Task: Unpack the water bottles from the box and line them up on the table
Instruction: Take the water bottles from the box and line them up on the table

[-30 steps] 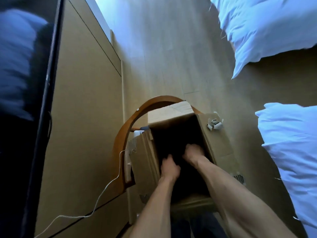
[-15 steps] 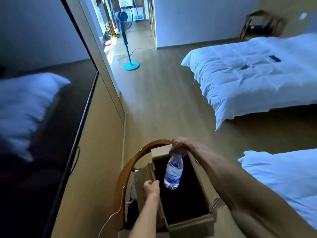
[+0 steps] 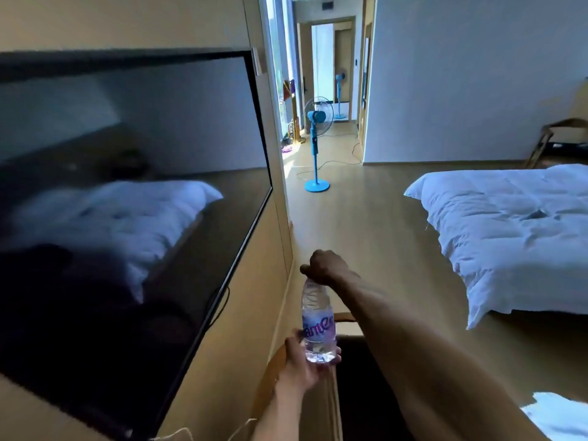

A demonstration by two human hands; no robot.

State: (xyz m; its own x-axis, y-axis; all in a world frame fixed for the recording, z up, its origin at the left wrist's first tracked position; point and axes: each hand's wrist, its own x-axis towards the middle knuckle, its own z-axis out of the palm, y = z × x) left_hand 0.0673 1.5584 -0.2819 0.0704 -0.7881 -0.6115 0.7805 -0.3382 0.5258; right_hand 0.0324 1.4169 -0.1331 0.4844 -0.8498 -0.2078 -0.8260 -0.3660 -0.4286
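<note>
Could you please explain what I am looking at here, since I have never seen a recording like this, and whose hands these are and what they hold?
There is no machine here: a person wears a wide-angle camera on the head, looking forward and down, so the two bare arms at the bottom are their own. The right hand grips the top of a clear water bottle, and the left hand holds its base. Just beneath them is the dark opening of the cardboard box. On the left a wall-mounted television reflects the room. On the right is a bed with white bedding, and a blue standing fan is by the doorway. No table shows in this view.
</note>
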